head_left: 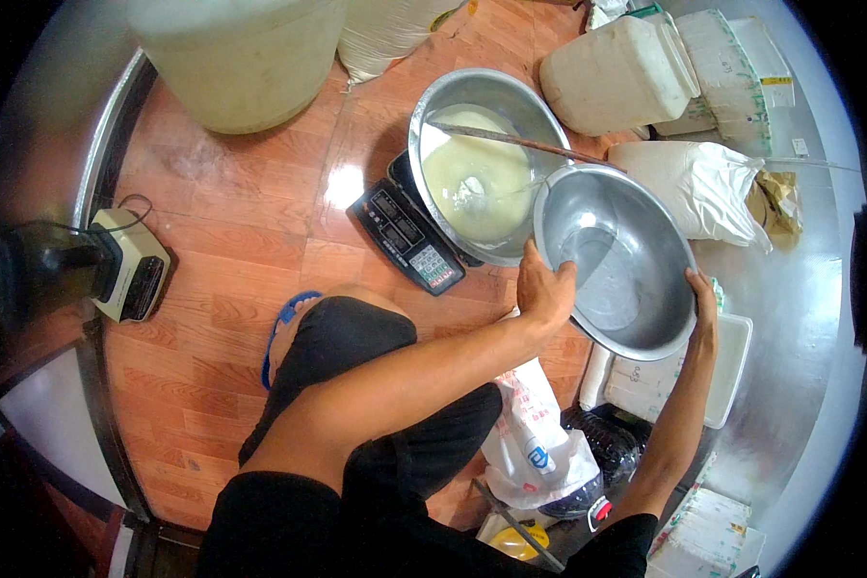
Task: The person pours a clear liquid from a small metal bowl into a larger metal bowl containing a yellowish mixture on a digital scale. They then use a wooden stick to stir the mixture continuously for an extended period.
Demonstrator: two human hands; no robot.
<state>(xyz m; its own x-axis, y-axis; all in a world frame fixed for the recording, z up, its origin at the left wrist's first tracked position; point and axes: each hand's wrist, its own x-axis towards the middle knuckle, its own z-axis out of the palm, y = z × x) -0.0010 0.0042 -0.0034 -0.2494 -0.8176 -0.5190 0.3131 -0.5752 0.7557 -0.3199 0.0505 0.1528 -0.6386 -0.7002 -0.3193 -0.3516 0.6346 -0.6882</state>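
Between my two hands is a steel bowl, tilted, with a little clear liquid in its bottom. My left hand grips the near-left rim, thumb over the edge. Along the right rim, my right hand has its fingers wrapped round the side. The bowl's far-left edge overlaps a larger steel basin, which holds pale yellow-green liquid. A long brown stick lies across that basin, one end reaching into it. Under the basin is a black digital scale with a keypad and displays.
A big whitish tub and a sack stand at the far side. To the right are a plastic drum, a white sack and boxes. A blender sits left; a plastic bag lies near my knee.
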